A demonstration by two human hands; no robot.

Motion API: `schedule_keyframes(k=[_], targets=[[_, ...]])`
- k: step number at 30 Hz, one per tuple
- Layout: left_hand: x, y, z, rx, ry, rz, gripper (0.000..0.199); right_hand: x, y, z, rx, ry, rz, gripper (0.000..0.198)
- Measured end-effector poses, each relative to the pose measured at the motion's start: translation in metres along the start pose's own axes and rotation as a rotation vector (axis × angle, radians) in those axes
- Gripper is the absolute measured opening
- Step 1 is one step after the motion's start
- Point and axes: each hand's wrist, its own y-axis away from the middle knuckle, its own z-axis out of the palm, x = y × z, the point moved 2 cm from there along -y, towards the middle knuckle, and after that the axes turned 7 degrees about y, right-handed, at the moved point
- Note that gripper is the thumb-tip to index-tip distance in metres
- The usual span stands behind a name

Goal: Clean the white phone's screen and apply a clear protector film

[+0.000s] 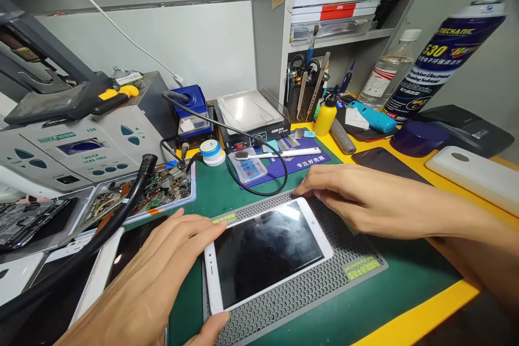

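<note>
A white-framed smartphone point(267, 254) lies face up with a dark screen on a grey honeycomb-textured pad point(279, 296). My left hand point(158, 275) spans the phone's left end, its fingertips on the far edge and its thumb at the near corner. Beyond the phone's right end, my right hand point(357, 194) is closed, with its fingertips together by the pad's far edge. Whatever those fingers hold, if anything, is hidden.
A green mat point(409, 275) lies under the pad. Behind are a black cable loop point(286, 173), a toothbrush point(279, 153), a heating plate point(251, 113) and a yellow bottle point(325, 116). A hot-air station point(89, 140) and circuit-board tray point(193, 186) stand left; a spray can point(441, 65) right.
</note>
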Motion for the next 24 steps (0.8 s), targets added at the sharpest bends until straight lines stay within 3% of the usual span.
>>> schedule_keyframes(k=[7, 12, 24], targets=[[0.000, -0.003, -0.003, 0.087, 0.051, 0.091, 0.069, 0.006, -0.004, -0.004, -0.154, -0.316, 0.156, 0.025], [0.000, 0.000, -0.002, 0.103, 0.006, 0.071, 0.072, 0.006, -0.012, -0.005, -0.204, -0.570, 0.143, 0.024], [0.006, 0.007, -0.006, 0.128, -0.105, 0.053, 0.074, 0.005, -0.010, -0.007, -0.238, -0.707, 0.079, 0.029]])
